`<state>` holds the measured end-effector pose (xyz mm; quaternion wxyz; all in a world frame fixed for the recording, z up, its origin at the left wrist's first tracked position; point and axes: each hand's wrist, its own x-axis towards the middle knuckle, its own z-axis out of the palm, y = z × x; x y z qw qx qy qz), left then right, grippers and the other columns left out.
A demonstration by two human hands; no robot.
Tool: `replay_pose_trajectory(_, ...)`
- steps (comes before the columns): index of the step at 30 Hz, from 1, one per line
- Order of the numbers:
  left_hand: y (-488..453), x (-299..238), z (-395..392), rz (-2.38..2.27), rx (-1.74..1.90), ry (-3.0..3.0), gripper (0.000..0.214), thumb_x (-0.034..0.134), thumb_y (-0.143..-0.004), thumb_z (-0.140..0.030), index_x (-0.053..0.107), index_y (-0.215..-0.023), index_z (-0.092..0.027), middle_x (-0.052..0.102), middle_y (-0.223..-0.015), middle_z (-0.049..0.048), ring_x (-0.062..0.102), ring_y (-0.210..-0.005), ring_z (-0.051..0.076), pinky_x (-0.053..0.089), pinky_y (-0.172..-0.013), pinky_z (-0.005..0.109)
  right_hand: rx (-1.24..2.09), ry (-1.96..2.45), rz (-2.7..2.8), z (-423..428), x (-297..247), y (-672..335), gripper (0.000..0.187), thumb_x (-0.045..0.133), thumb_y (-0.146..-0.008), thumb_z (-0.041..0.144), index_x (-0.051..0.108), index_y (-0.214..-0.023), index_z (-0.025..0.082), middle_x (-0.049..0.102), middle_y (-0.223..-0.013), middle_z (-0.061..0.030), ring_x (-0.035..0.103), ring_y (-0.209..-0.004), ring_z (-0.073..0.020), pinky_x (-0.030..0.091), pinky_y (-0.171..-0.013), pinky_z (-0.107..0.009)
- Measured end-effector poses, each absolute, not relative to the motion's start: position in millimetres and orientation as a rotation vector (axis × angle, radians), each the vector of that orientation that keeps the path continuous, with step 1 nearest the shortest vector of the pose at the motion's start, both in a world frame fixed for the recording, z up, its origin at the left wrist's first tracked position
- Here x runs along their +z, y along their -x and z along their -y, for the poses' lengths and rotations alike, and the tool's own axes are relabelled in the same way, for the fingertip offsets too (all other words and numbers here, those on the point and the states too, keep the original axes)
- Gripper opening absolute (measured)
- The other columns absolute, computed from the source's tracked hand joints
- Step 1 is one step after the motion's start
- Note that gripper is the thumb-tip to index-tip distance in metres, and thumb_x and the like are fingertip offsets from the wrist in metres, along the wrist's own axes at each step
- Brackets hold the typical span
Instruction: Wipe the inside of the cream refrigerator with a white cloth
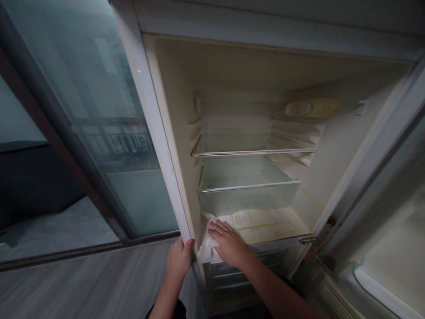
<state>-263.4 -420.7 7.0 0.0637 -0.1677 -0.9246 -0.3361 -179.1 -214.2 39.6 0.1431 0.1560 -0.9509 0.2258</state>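
Note:
A white cloth [206, 249] lies bunched in the lower left front corner of the refrigerator compartment, draped toward its front lip. My right hand [227, 241] presses over it, fingers bent onto the fabric and pointing left. On the outer left edge of the refrigerator frame [165, 161], my left hand [179, 257] grips low down, with its thumb around the front. Yellowish stains mark the compartment floor [265, 223] to the right of the cloth. Two glass shelves, an upper one [254, 153] and a lower one [249, 186], sit above my hands.
The refrigerator door [388, 248] stands open at the right, by a metal hinge [308, 240]. Below the compartment is a lower section with drawer fronts [232, 280]. A yellowed lamp housing [312, 107] juts from the upper right wall. Sliding glass doors [126, 133] are at the left.

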Motion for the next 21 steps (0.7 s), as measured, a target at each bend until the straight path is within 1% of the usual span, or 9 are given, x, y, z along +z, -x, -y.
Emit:
replay_pose_trajectory(2, 263.9, 8.3, 421.4, 2.792, -0.998, 0.496, 0.063, 0.023, -0.09, -0.056, 0.07, -0.101, -0.016, 0.075, -0.089, 0.0178, 0.071, -0.088, 0.036, 0.046, -0.067, 0.037, 0.641, -0.366, 2.792, 195.3, 38.7, 178.0, 0.058, 0.062, -0.084, 0.022, 0.051, -0.141, 0.021, 0.04, -0.154, -0.0074, 0.031, -0.146, -0.0232, 0.024, -0.123, -0.045)
replay_pose_trajectory(6, 265.0, 10.8, 423.1, 2.807, -0.948, 0.498, 0.066, 0.02, -0.089, -0.056, 0.071, -0.096, -0.014, 0.075, -0.089, 0.0201, 0.071, -0.088, 0.037, 0.048, -0.068, 0.038, 0.67, -0.199, 2.819, 147.9, 37.9, 167.0, 0.056, 0.059, -0.086, 0.024, 0.051, -0.141, 0.023, 0.043, -0.152, -0.0066, 0.033, -0.146, -0.0244, 0.025, -0.122, -0.049)
replay_pose_trajectory(11, 265.9, 12.1, 424.4, 2.797, -0.914, 0.51, 0.066, 0.021, -0.089, -0.056, 0.072, -0.094, -0.014, 0.075, -0.094, 0.0203, 0.07, -0.092, 0.035, 0.049, -0.07, 0.037, 0.501, 0.183, 2.708, 68.9, 6.4, 131.3, 0.055, 0.049, -0.088, 0.019, 0.049, -0.143, 0.02, 0.043, -0.152, -0.0093, 0.032, -0.146, -0.0255, 0.027, -0.12, -0.051)
replay_pose_trajectory(15, 266.6, 12.5, 423.1, 2.805, -0.903, 0.508, 0.067, 0.02, -0.088, -0.056, 0.073, -0.093, -0.013, 0.075, -0.093, 0.0216, 0.07, -0.092, 0.036, 0.05, -0.07, 0.038, 0.337, 0.479, 2.614, 12.0, -15.3, 105.2, 0.053, 0.045, -0.088, 0.021, 0.051, -0.14, 0.015, 0.043, -0.151, -0.0138, 0.035, -0.144, -0.0297, 0.033, -0.117, -0.054)
replay_pose_trajectory(19, 266.9, 12.8, 421.4, 2.832, -0.869, 0.492, 0.069, 0.019, -0.088, -0.056, 0.073, -0.096, -0.013, 0.075, -0.093, 0.0218, 0.07, -0.091, 0.037, 0.05, -0.068, 0.039, 0.28, 0.618, 2.502, -10.0, -18.1, 92.5, 0.05, 0.044, -0.087, 0.022, 0.054, -0.135, 0.013, 0.05, -0.145, -0.0172, 0.042, -0.14, -0.0314, 0.037, -0.114, -0.054)
replay_pose_trajectory(21, 266.4, 13.6, 420.6, 2.836, -0.868, 0.486, 0.07, 0.019, -0.088, -0.056, 0.073, -0.097, -0.013, 0.075, -0.095, 0.022, 0.07, -0.092, 0.037, 0.05, -0.069, 0.039, 0.325, 0.63, 2.416, -6.6, -17.6, 89.1, 0.05, 0.043, -0.085, 0.023, 0.055, -0.133, 0.013, 0.052, -0.143, -0.0174, 0.042, -0.14, -0.0314, 0.035, -0.115, -0.055)
